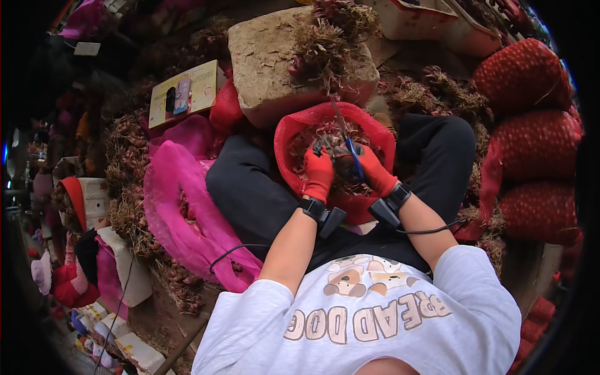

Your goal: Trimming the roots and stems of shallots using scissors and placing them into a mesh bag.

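Both my hands wear red gloves with dark fingers and work over the mouth of a red mesh bag point(288, 134) between my legs. My right hand point(377, 174) grips scissors point(355, 160) with blue handles, their blades pointing away from me. Close beside it, my left hand point(319, 170) has its fingers curled in at the bag's opening; what they hold is too small and dark to make out. Dry shallot stalks and trimmings point(342, 130) lie inside the bag, below and around both hands.
Beyond the bag stands a worn foam block point(269, 69) with a bunch of dried shallots point(325, 47) on it. A phone point(182, 95) rests on a box point(203, 81) at left. Pink mesh point(172, 187) lies beside my left leg; full red sacks point(531, 147) are stacked at right.
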`<state>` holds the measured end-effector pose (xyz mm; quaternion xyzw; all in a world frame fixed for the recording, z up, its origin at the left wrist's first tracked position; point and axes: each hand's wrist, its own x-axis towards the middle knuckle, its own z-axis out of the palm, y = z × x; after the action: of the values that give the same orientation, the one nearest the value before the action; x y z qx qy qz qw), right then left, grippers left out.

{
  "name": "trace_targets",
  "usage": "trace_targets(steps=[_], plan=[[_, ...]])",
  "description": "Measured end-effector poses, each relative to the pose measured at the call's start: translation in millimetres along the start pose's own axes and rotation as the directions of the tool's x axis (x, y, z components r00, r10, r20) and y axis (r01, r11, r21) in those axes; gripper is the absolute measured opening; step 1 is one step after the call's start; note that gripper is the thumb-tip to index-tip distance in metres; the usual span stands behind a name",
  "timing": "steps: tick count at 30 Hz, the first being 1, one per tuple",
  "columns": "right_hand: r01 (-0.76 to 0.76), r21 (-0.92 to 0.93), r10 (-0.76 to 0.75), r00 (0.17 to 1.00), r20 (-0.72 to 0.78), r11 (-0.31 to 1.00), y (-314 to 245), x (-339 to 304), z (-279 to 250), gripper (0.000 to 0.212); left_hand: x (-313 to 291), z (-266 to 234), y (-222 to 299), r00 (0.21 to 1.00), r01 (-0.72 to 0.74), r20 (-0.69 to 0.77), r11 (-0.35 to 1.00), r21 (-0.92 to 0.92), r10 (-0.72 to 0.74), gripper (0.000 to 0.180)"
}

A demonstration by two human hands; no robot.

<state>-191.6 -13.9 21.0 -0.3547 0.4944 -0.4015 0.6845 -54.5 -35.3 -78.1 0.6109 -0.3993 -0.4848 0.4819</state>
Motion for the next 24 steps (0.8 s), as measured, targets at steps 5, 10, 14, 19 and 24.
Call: trace_targets(steps=[5,10,14,19,24], plan=[[0.078,-0.104,-0.078,0.997,0.011,0.991,9,6,-13,0.028,7,-12,47,0.805,0.533,0.277,0.432,-0.728,-0.525,0.033],[0.009,-0.087,-0.004,0.999,0.053,0.996,-12,-1,3,0.029,19,-12,37,0.964,0.186,0.249,0.9,-0.393,-0.091,0.029],[-0.046,0.037,0.044,0.997,0.063,0.998,-5,2,-12,0.028,4,-1,33,0.986,-0.005,0.165,0.995,0.096,-0.012,0.017],[0.175,-0.229,-0.163,0.984,0.072,0.957,-15,2,-3,0.03,-12,-7,55,0.924,-0.301,0.287,0.943,0.143,0.251,0.018],[0.155,-0.044,-0.156,0.988,-0.021,0.987,15,15,-23,0.031,9,-7,21,0.772,0.582,0.621,0.545,-0.603,-0.137,0.018]])
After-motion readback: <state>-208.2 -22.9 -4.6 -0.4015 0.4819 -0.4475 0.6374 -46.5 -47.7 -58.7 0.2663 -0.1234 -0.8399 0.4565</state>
